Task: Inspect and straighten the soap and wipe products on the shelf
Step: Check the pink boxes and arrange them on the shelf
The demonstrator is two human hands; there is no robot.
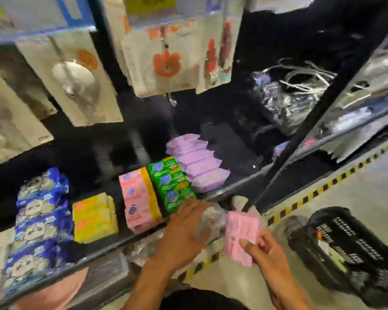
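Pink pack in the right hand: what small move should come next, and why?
Probably set the pink pack at the front of the pink row. The right hand pinches it clear of the shelf, and its colour seems to match that row.

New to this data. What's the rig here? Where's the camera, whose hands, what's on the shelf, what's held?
No machine here: a person works with bare hands. The single picture comes from a wide-angle camera worn on their head, looking forward and down, which is why straight edges bend.

The dark shop shelf carries rows of packs: blue panda-printed bags, a yellow wrapped block, pink-and-yellow packs, green wrapped bars and lilac soft packs.

The right hand pinches a pale pink flat pack in front of the shelf. The left hand rests on crinkled clear plastic wrap; whether its grip closes on the wrap is too blurred to tell. A black slotted plastic basket sits on the grey floor at the right.
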